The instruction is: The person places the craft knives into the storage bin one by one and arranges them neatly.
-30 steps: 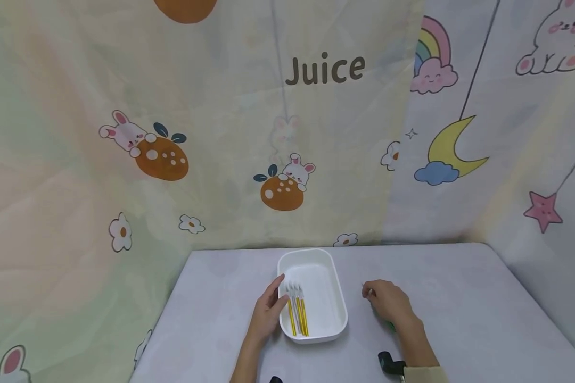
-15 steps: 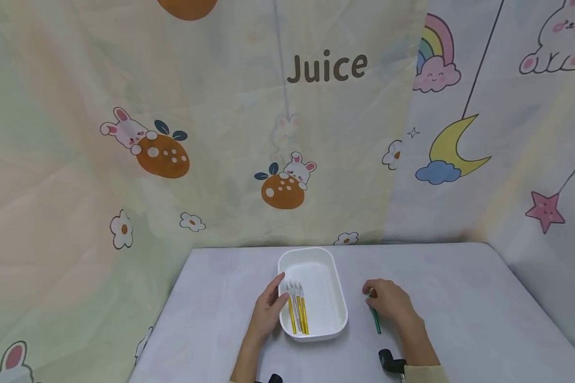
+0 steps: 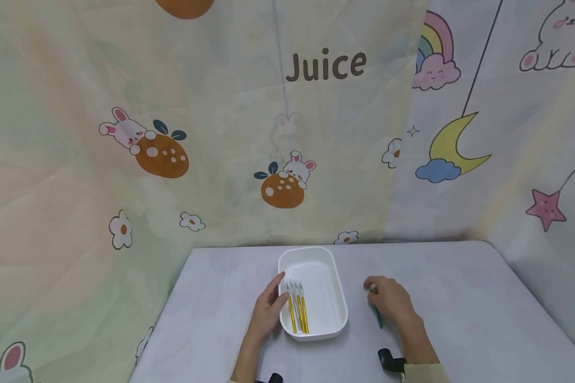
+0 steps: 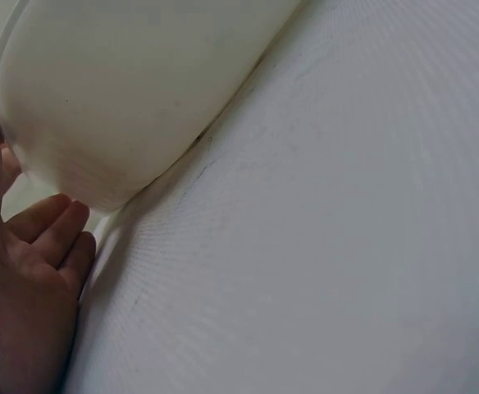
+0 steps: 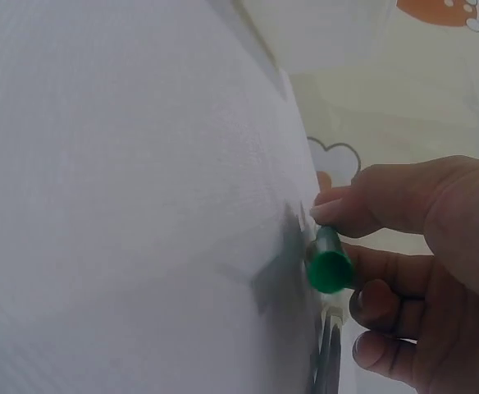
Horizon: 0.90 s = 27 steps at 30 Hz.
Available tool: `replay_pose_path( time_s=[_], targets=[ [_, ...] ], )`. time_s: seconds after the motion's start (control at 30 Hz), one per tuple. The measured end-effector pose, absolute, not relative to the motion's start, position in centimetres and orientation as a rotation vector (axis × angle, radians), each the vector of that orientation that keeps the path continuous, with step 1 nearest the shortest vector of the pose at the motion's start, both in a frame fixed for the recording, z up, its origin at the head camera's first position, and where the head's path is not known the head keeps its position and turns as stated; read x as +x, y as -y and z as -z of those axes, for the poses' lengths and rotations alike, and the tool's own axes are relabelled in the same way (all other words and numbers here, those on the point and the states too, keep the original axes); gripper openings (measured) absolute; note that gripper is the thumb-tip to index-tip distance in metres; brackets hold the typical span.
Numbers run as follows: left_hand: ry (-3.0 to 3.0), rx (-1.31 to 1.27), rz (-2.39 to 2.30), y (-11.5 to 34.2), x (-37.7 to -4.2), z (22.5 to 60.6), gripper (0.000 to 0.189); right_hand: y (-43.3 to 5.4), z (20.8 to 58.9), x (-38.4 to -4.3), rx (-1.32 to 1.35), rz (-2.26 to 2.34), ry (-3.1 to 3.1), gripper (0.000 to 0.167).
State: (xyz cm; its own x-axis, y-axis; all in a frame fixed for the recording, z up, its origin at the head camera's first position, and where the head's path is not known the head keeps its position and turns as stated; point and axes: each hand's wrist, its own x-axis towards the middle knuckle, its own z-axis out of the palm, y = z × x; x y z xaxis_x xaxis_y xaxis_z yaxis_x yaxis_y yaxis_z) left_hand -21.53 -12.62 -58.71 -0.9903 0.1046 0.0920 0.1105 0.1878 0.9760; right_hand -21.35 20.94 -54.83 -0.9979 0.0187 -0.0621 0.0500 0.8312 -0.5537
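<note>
On the table stands a white rectangular tray [image 3: 323, 314], in the head view, with several yellow-handled forks [image 3: 299, 314] lying side by side along its left part, tines away from me. My left hand [image 3: 265, 314] holds the tray's left edge, thumb over the rim and fingers against the outer wall [image 4: 133, 90]. To the right of the tray, my right hand [image 3: 393, 300] pinches a green-handled utensil [image 3: 377, 316] between thumb and fingers. Its round green end [image 5: 331, 272] faces the right wrist camera; its head is mostly hidden by the fingers.
A pale cloth covers the table [image 3: 460, 298]. Printed fabric [image 3: 230, 159] with rabbits and fruit hangs behind and at the sides. In the right wrist view, grey metal prongs [image 5: 330, 353] show below the green end; what they belong to is unclear.
The green handle, mostly hidden behind my right hand a second ago, came into view beneath the fingers and now tilts slightly. My left hand and the tray have stayed put.
</note>
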Motion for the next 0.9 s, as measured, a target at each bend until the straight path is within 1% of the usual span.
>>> replay_pose_path(
  time_s=[0.53, 0.73, 0.9],
  targets=[
    [2.427, -0.197, 1.961, 12.5, -21.4, 58.7, 0.055, -20.7, 54.3, -21.7, 0.102, 1.045, -3.026, 0.035],
    [2.427, -0.186, 1.968, 12.4, -21.4, 58.6, 0.054, -20.5, 53.6, -21.8, 0.145, 1.210, -3.037, 0.039],
    [2.426, -0.196, 1.974, 12.5, -21.5, 58.6, 0.054, -20.1, 53.1, -21.6, 0.132, 1.355, -3.054, 0.041]
  ],
)
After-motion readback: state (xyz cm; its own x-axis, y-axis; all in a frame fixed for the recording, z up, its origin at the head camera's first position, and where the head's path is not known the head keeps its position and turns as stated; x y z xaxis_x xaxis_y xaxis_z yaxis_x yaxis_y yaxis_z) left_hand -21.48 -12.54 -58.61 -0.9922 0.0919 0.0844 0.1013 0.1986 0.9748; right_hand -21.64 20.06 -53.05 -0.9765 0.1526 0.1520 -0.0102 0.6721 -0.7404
